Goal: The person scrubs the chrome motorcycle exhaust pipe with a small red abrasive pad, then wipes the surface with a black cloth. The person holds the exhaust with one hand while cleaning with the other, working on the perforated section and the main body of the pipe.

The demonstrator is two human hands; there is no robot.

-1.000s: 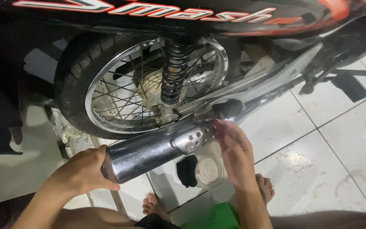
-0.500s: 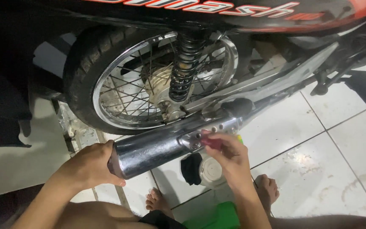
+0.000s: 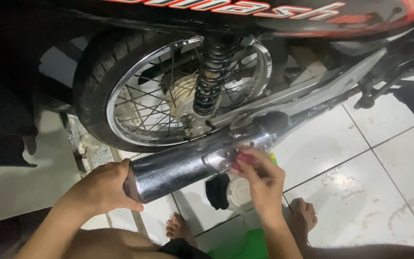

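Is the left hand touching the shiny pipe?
Touching. The head view shows the left hand cupped over the chrome exhaust pipe's rear end, fingers wrapped against it.

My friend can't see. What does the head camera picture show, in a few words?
A person's left hand grips the tail end of a motorcycle's chrome exhaust pipe, while the right hand pinches a small red thing against the pipe's bracket. Behind are the spoked rear wheel and black spring; bare feet rest on white floor tiles.

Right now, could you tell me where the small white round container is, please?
In the head view the white round container sits on the tiled floor beneath the chrome exhaust pipe, left of the right hand, beside a black object.
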